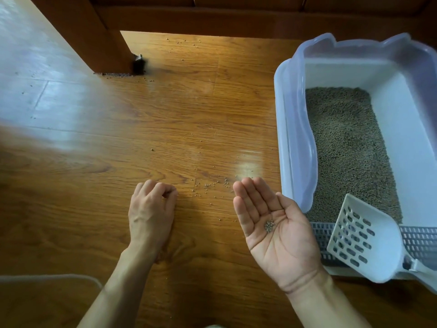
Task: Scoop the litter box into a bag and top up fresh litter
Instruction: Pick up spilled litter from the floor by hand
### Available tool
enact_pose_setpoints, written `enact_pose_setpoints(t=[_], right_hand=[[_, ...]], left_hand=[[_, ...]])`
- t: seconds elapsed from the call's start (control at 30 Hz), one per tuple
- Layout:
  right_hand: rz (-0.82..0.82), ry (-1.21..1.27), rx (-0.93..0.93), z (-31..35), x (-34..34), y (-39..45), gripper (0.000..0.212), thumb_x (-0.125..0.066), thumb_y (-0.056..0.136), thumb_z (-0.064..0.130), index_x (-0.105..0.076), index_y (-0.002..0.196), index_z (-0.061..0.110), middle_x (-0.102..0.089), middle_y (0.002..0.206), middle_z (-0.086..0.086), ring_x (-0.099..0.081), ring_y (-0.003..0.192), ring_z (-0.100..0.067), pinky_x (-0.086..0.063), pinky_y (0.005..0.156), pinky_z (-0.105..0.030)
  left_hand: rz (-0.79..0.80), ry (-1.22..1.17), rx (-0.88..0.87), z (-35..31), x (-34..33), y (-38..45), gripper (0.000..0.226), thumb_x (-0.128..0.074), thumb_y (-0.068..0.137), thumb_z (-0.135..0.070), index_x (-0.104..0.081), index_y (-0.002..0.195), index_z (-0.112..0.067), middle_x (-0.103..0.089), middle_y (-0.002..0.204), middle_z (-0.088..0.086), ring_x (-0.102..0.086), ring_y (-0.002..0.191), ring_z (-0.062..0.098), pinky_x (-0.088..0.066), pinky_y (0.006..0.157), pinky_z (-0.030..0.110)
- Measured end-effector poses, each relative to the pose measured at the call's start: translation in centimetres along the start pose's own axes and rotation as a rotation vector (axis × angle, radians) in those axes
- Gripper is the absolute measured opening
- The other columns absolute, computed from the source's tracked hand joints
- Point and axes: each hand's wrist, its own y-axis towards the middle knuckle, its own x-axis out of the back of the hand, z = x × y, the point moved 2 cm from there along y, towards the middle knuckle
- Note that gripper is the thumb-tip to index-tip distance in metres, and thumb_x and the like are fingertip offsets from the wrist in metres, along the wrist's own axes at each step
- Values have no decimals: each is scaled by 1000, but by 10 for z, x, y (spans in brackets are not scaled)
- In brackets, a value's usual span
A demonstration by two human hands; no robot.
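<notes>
Wood-grain flooring (118,162) fills most of the view, glossy and streaked with pale glare toward ten o'clock. Scattered litter pellets (212,185) lie loose on it near the centre, between the two hands, and a thinner sprinkle shows up at twelve o'clock by a brown furniture leg (99,43).

At six o'clock from the centre, the left hand (151,209) rests knuckles-up on the floor, its fingers curled inward with the tips drawn close to the thumb; whether anything is pinched between them cannot be told. Just to its three o'clock side the right hand (272,228) is held palm-up, fingers straight and lying together, with a small heap of pellets (269,226) cupped in the hollow of the palm.

The litter box (293,129), white with a pale lavender rim, sits at three o'clock, its near-left corner just beside the right hand. Grey-brown litter (347,147) covers its floor. A white slotted scoop (361,240) lies tilted across the box's near end at four o'clock, blade resting over a grey grating (421,240), handle pointing off toward the lower right edge. A pale mat edge (47,278) shows at eight o'clock.
</notes>
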Motion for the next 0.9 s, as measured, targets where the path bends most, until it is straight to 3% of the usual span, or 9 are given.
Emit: enact_pose_setpoints(t=[0.3,0.47,0.7,0.8,0.9], right_hand=[[3,-18,0,-2,8,0,56,-25,106,28,-66,115,-9,-65,122,-25,-58,123,-37,-51,100,-44],[-2,-1,36,-5,1,-1,54,-31,103,27,-71,104,-8,-70,112,-25,-65,112,-37,-58,89,-43],[-73,20,28,-10,-5,0,54,-34,102,29,-76,91,-4,-73,104,-21,-71,100,-33,-61,79,-43],[-95,1,44,-7,-8,0,56,-32,101,30,-76,89,-4,-72,105,-20,-71,99,-33,-55,89,-44],[-99,-13,31,-7,-9,0,59,-30,102,30,-76,87,-3,-73,102,-20,-72,96,-33,-55,89,-45]], left_hand=[[26,171,-80,-6,-6,6,9,-62,94,-14,-61,88,-9,-60,88,8,-53,85,30,-45,73,43],[-44,-144,14,-40,17,-3,20,-39,100,-30,-51,91,-17,-51,88,0,-44,82,19,-42,70,38],[-37,-348,-396,-135,44,-44,17,-51,99,-23,-55,87,-12,-50,81,1,-42,74,21,-40,65,36],[-101,-335,-511,-144,48,-50,12,-59,98,-19,-61,89,-11,-58,80,5,-46,71,24,-41,63,43],[-126,-261,-591,-153,50,-53,19,-64,95,-17,-72,80,-7,-62,77,8,-47,67,26,-40,60,46]])
